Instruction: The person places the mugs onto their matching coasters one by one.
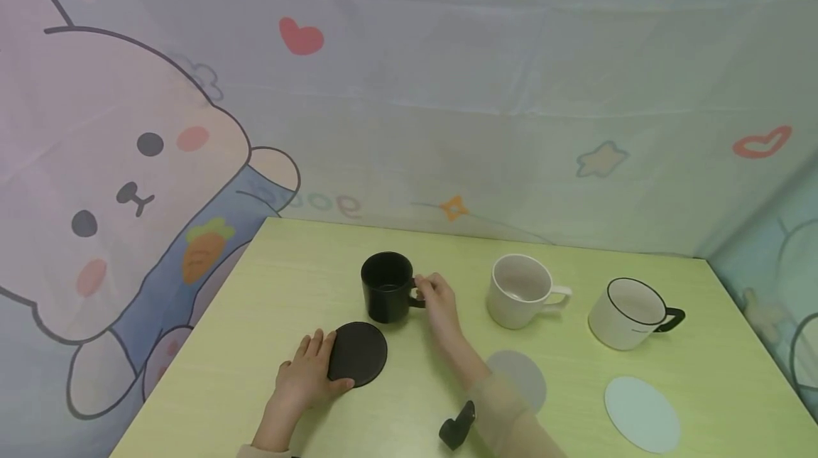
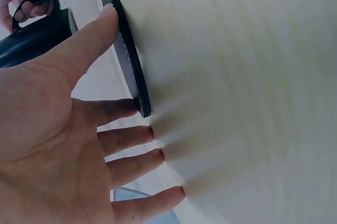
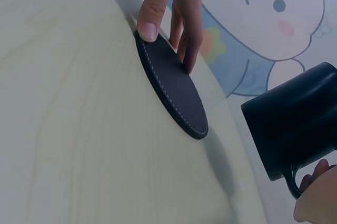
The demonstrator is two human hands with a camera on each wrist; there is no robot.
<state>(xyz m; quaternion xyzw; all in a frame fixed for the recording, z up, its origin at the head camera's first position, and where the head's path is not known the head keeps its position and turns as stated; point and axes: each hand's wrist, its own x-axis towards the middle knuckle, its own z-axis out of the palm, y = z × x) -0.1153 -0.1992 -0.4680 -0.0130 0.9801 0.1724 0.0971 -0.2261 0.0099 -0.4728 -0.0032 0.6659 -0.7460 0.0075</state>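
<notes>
The black mug (image 1: 385, 305) is held up, its base just above the table (image 1: 255, 295), near the far edge of the black coaster (image 1: 359, 355) and not on it. The right hand (image 1: 439, 303) is closed on its handle (image 1: 419, 304). The left hand (image 1: 311, 373) has its fingers straight and spread, with thumb and forefinger touching the rim of this coaster, which seems to lie flat. I judge that the step in hand is bringing mug and coaster together; the next move calls for centring the mug over the coaster and lowering it level, with the left fingers kept out of the way. From these angles I cannot say exactly how high the mug is. To the right stand a plain white mug (image 1: 513, 302) and a dark-rimmed mug (image 1: 616, 319), each behind its own uncovered coaster, one grey (image 1: 529, 376), one pale (image 1: 642, 414).
</notes>
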